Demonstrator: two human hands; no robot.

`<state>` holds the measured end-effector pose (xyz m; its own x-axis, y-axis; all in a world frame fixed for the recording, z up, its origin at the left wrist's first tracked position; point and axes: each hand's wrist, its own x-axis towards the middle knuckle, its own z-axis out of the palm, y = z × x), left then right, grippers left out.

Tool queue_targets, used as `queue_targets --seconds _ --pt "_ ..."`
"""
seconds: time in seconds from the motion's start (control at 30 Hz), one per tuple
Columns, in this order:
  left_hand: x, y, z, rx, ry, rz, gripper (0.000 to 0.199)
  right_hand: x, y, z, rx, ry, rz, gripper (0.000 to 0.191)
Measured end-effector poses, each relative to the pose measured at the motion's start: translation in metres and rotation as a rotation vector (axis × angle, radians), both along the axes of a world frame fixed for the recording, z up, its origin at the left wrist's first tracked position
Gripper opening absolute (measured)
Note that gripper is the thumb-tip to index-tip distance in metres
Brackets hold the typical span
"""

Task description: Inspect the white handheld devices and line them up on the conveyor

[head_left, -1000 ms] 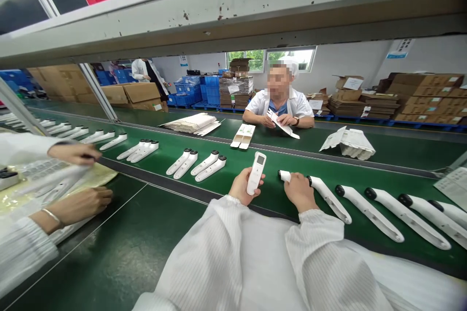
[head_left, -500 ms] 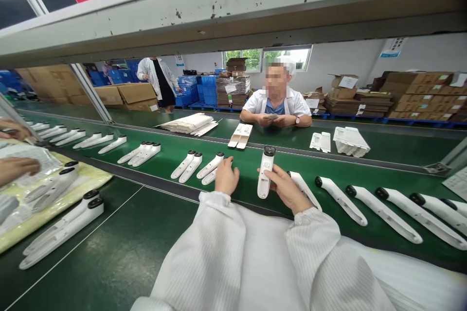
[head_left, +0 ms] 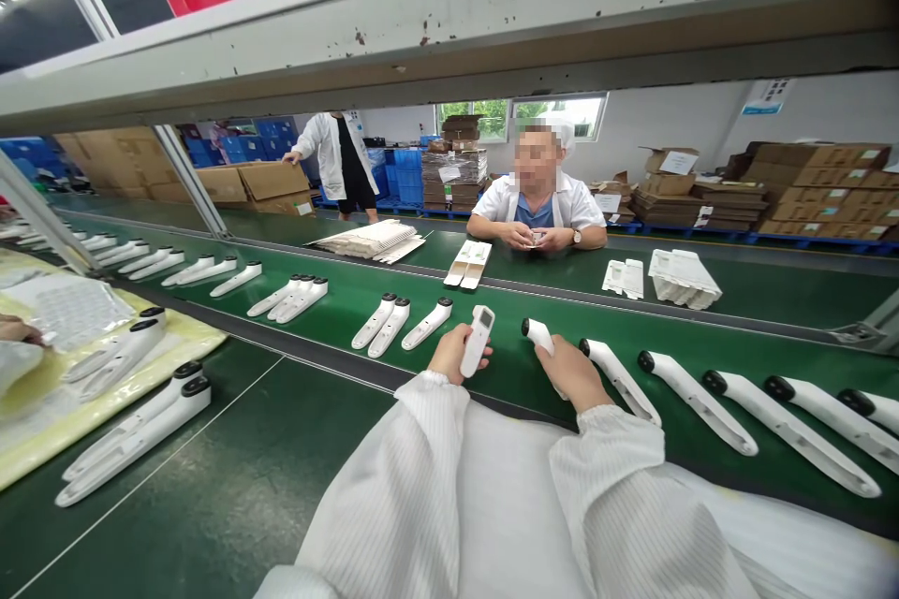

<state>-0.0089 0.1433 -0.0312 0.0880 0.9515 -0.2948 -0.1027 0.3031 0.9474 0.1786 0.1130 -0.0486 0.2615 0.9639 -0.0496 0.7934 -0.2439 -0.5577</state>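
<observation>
Green conveyor belt [head_left: 341,299] crosses the workshop. The left hand [head_left: 449,354], reaching half a second ago, now curls round a white plastic handheld device [head_left: 478,343], screen showing; the right hand [head_left: 576,370] grips a black-tipped white device [head_left: 539,333] at the belt, apparently extending the right-hand row [head_left: 692,395].

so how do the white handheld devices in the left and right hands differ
The left-hand device shows its screen; the right-hand device shows a black end, no screen. The left-hand device is held screen end up; the right-hand device points picture-left, largely covered by the right hand. Both have white bodies.
</observation>
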Motion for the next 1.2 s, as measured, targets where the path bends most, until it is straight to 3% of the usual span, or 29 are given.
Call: queue_targets --seconds 0.07,0.13,0.2,0.27,0.4,0.47,0.6,0.67,0.73,0.83,0.97,1.03,1.13,1.2 --pt "0.012 -0.007 -0.001 -0.024 -0.227 -0.019 0.022 0.0 -0.003 0.002 0.088 -0.142 -0.016 0.033" --pt "0.022 -0.013 -0.002 -0.007 -0.408 -0.018 0.028 -0.006 -0.005 0.007 0.255 -0.116 -0.019 0.037" --pt "0.03 -0.018 -0.002 0.042 -0.45 -0.008 0.041 -0.016 -0.005 0.012 0.343 0.111 0.063 0.038" --pt "0.035 -0.021 -0.002 0.087 -0.469 0.0 0.049 -0.025 -0.006 0.016 0.307 0.477 0.211 0.037" --pt "0.033 -0.019 0.001 0.155 -0.463 -0.068 0.04 -0.035 -0.009 0.018 0.206 1.024 0.28 0.038" --pt "0.024 -0.014 0.001 0.243 -0.24 -0.067 0.031 -0.034 -0.012 0.018 0.175 1.134 0.28 0.041" --pt "-0.003 0.0 -0.002 0.499 0.708 0.089 0.041 -0.03 -0.014 0.019 0.131 1.2 0.277 0.04" --pt "-0.014 0.006 -0.006 0.454 1.052 0.043 0.048 -0.03 -0.013 0.019 0.116 1.212 0.261 0.039" --pt "-0.018 0.01 -0.01 0.382 1.159 -0.037 0.048 -0.03 -0.011 0.018 0.099 1.188 0.239 0.038" --pt "-0.014 0.012 -0.012 0.303 0.893 -0.012 0.044 -0.025 -0.005 0.013 0.069 0.958 0.126 0.034" --pt "0.0 0.005 -0.007 -0.005 0.045 0.04 0.024 -0.01 -0.002 0.005 -0.003 0.27 0.011 0.03" --pt "0.007 -0.002 -0.003 -0.1 -0.224 0.015 0.019 -0.006 -0.003 0.004 0.003 -0.004 0.0 0.03" --pt "0.018 -0.012 -0.001 -0.139 -0.43 -0.009 0.009 -0.01 -0.005 0.007 0.175 -0.144 -0.007 0.036" --pt "0.026 -0.018 -0.002 -0.102 -0.469 -0.02 0.019 -0.017 -0.005 0.011 0.31 -0.018 0.034 0.04"
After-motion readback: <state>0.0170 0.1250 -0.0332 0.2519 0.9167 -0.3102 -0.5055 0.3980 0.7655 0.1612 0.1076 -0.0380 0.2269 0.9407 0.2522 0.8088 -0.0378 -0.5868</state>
